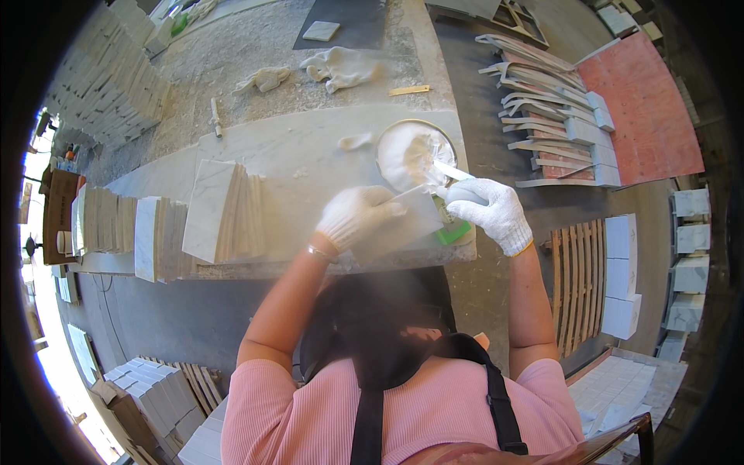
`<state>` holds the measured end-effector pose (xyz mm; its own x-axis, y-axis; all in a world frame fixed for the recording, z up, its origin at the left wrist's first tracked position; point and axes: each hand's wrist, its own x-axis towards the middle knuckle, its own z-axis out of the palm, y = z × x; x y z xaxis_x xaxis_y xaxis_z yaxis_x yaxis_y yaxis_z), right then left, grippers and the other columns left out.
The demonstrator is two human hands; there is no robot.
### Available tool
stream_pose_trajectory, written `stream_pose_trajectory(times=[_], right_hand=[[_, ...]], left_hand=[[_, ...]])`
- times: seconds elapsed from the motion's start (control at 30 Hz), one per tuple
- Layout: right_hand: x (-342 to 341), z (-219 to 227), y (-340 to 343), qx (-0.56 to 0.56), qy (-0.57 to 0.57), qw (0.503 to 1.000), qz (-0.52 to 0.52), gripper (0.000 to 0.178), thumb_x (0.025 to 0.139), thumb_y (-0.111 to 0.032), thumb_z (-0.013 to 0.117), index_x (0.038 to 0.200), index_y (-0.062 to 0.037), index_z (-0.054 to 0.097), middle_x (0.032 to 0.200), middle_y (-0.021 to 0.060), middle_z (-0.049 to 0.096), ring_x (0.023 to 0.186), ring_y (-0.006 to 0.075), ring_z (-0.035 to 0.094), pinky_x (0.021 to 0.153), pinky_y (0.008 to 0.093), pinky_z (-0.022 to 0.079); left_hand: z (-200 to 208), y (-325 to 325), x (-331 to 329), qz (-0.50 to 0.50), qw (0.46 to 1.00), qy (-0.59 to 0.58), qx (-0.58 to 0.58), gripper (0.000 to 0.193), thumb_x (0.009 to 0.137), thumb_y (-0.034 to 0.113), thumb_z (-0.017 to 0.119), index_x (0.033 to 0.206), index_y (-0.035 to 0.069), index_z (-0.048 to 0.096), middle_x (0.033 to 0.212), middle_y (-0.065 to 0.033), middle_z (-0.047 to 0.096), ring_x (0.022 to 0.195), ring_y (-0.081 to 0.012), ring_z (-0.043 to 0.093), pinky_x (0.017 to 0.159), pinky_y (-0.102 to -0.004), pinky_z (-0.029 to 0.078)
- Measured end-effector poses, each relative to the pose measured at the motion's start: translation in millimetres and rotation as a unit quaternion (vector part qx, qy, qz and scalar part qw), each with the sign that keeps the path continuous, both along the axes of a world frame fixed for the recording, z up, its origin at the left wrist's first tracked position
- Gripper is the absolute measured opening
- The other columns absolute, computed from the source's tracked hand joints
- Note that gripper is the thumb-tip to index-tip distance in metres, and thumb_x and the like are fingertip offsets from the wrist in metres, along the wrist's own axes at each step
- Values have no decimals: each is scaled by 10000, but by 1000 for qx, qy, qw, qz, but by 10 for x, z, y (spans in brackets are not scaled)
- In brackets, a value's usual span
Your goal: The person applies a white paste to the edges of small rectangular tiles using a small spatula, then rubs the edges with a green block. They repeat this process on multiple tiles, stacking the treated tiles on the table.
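Observation:
My left hand (pixel 353 219), in a white knit glove, grips a flat pale stone tile (pixel 411 222) by its left side, above the table's near edge. My right hand (pixel 496 215), gloved alike, is closed at the tile's far right corner. A white stick-like tool (pixel 452 171) runs from its fingers toward a round tub (pixel 419 121). White powder or paste (pixel 403 151) fills the tub; the tool's working end is not clear. Partly under the tile and beside my right hand lies a green object (pixel 453 233), its kind hidden.
Tile stacks (pixel 221 209) stand along the table's left side. Crumpled gloves (pixel 341 68), a yellow strip (pixel 409 90) and a small white piece (pixel 355 142) lie beyond. To the right are a pallet of curved stone strips (pixel 542 116) and a wooden pallet (pixel 577 287) with white boxes.

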<state>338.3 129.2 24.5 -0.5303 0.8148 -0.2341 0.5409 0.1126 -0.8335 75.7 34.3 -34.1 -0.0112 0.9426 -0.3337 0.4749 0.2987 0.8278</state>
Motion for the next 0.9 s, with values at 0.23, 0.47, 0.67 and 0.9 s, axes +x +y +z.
stream_pose_trajectory(times=[0.23,0.47,0.67,0.9], right_hand=[[47,-88,38,-3,50,999,-20,353,869,-154,812,1188,-14,763,1057,41,783,946,85,682,882,269,535],[55,-220,397,3,185,977,-109,465,917,-211,837,1297,16,692,1138,38,726,1013,110,655,924,288,535],[-77,-504,1019,82,161,969,-166,394,910,-207,825,1218,16,723,1148,44,740,1064,111,643,978,268,489],[-354,-969,1468,82,49,985,-142,368,870,-80,810,1229,-66,735,1127,23,769,1012,102,686,906,273,537]], left_hand=[[-13,1,0,2,1000,0,-4,479,887,500,727,1089,72,798,922,-121,782,827,-223,733,811,-355,567],[-33,-5,-47,-2,1000,0,-22,497,919,528,679,1092,78,800,980,-149,781,902,-284,740,856,-399,556],[-70,21,-103,4,997,-57,-44,487,934,491,708,1108,44,794,977,-143,789,885,-243,744,843,-373,563],[-114,29,-184,30,987,-135,-76,436,962,394,717,1107,-13,773,948,-80,768,860,-151,699,809,-321,557]])
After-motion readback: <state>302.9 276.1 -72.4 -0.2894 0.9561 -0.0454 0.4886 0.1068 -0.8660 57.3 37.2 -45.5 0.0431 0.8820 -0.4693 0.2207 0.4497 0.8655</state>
